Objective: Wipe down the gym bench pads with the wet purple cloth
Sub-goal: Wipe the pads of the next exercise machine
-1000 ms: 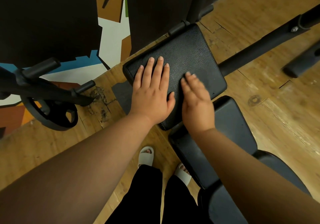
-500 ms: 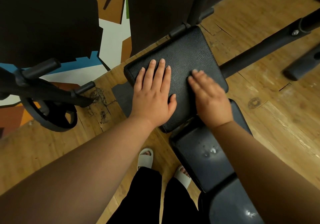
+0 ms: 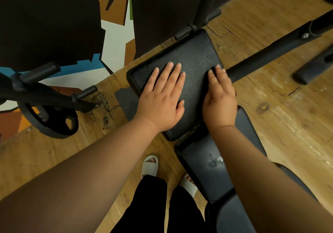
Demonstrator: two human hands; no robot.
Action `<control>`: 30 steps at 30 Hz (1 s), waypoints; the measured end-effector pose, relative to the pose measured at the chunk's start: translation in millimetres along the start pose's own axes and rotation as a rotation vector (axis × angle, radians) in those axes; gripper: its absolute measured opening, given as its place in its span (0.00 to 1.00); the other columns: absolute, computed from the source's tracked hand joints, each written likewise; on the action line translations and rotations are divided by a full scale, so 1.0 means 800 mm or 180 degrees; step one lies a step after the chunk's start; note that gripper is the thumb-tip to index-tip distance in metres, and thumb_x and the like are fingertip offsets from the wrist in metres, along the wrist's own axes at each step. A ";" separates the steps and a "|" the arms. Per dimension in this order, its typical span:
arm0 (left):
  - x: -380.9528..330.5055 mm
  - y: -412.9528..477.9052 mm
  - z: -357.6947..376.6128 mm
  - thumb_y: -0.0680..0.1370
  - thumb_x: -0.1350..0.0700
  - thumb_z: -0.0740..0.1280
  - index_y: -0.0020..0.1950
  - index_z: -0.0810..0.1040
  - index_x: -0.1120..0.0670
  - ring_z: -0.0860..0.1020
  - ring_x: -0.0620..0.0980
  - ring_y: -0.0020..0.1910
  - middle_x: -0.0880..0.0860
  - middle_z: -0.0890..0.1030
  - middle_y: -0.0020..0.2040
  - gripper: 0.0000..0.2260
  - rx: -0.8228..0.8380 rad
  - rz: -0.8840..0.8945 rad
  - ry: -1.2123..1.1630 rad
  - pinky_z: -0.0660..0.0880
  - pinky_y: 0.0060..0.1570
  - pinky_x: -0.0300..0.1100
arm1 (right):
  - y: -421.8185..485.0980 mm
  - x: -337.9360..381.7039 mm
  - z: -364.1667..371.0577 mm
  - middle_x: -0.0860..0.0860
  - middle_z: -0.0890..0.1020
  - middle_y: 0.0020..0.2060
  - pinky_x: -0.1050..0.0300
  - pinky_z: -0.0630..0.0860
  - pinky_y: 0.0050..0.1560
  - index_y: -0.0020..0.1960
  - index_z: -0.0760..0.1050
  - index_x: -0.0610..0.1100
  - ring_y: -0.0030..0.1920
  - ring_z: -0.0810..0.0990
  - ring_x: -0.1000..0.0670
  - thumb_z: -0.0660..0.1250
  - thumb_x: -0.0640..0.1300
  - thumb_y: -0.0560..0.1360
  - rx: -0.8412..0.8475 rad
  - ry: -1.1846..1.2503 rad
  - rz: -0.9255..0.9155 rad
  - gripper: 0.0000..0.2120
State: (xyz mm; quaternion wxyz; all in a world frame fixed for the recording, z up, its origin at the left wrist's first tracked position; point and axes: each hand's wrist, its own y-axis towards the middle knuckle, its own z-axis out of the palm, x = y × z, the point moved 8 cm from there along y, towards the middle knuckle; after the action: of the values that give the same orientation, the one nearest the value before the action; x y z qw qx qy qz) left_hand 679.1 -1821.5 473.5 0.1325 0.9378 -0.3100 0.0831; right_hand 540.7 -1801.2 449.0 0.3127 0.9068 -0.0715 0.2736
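Observation:
A black textured bench pad [image 3: 194,56] lies at the centre, tilted, its far end by the wall. My left hand [image 3: 163,97] rests flat on its left half, fingers straight and spread. My right hand [image 3: 219,97] lies flat along the pad's right edge, fingers straight and pointing away from me. Neither hand holds anything. A second, smoother black pad [image 3: 201,160] sits nearer to me, with wet drops shining on it; my right forearm crosses over it. No purple cloth is in view.
The black bench frame bar [image 3: 270,54] runs off to the upper right over the wooden floor [image 3: 288,124]. A weight plate [image 3: 52,123] on a rack stands at the left by the painted wall. My legs and white slippers [image 3: 150,164] are below.
My right hand has slid from the pad's middle to its right edge. My left hand has stayed put. The camera has shifted slightly, showing more of the wet near pad.

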 end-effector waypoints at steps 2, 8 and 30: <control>0.001 0.000 -0.001 0.77 0.47 0.58 0.76 0.63 0.58 0.57 0.57 0.77 0.59 0.61 0.77 0.29 -0.0100 0.0003 -0.0156 0.51 0.75 0.54 | -0.010 0.013 0.009 0.37 0.74 0.66 0.49 0.63 0.71 0.65 0.75 0.34 0.68 0.71 0.37 0.59 0.31 0.76 0.0053 0.0066 0.0006 0.18; 0.000 -0.001 -0.002 0.76 0.48 0.60 0.74 0.67 0.58 0.60 0.57 0.76 0.58 0.64 0.76 0.28 -0.0215 0.0006 -0.0262 0.54 0.74 0.54 | 0.008 -0.013 -0.004 0.36 0.75 0.64 0.43 0.72 0.65 0.64 0.76 0.33 0.66 0.74 0.38 0.59 0.31 0.79 0.0166 -0.0053 -0.0753 0.15; 0.002 -0.002 -0.001 0.76 0.48 0.60 0.74 0.68 0.57 0.61 0.57 0.76 0.57 0.65 0.76 0.28 -0.0238 -0.0045 -0.0296 0.54 0.74 0.54 | 0.006 -0.013 -0.001 0.35 0.74 0.65 0.42 0.69 0.68 0.65 0.75 0.33 0.67 0.72 0.35 0.56 0.33 0.79 -0.0011 -0.0147 -0.0312 0.17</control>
State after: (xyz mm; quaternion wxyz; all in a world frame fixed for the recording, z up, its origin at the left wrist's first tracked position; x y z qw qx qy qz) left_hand 681.5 -1820.7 474.4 0.1535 0.9372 -0.3120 0.0268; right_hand 530.3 -1804.7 446.3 0.3255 0.9147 -0.0346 0.2368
